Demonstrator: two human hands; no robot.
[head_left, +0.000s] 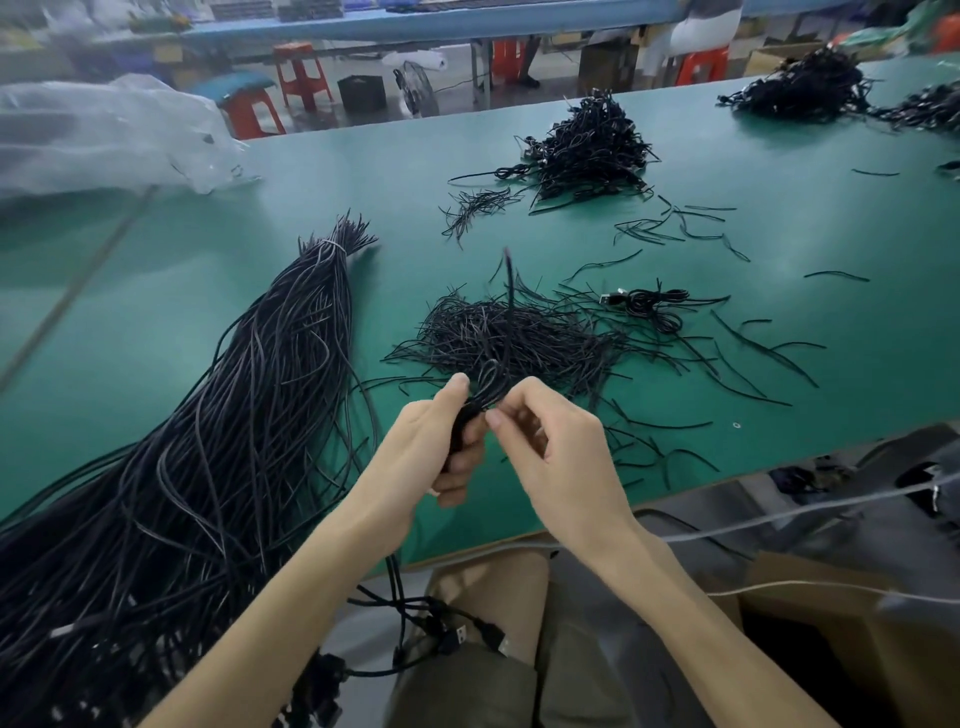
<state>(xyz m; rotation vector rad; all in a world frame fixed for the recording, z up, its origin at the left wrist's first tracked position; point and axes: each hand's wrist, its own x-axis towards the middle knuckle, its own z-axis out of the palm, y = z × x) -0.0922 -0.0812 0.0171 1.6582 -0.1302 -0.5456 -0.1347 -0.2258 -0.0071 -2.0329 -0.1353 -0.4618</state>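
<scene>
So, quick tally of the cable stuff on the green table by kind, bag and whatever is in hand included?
Tied bundle of long cables: 1
Heaps of coiled cables: 3
Big pile of short ties: 1
Lone coiled cable with USB plug: 1
Held cable, in left hand: 1
Clear plastic bag: 1
Total: 8

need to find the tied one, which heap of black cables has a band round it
The long cable bundle on the left: a pale band cinches its far end. The short-strand heap and the coiled heap behind lie loose.
</scene>
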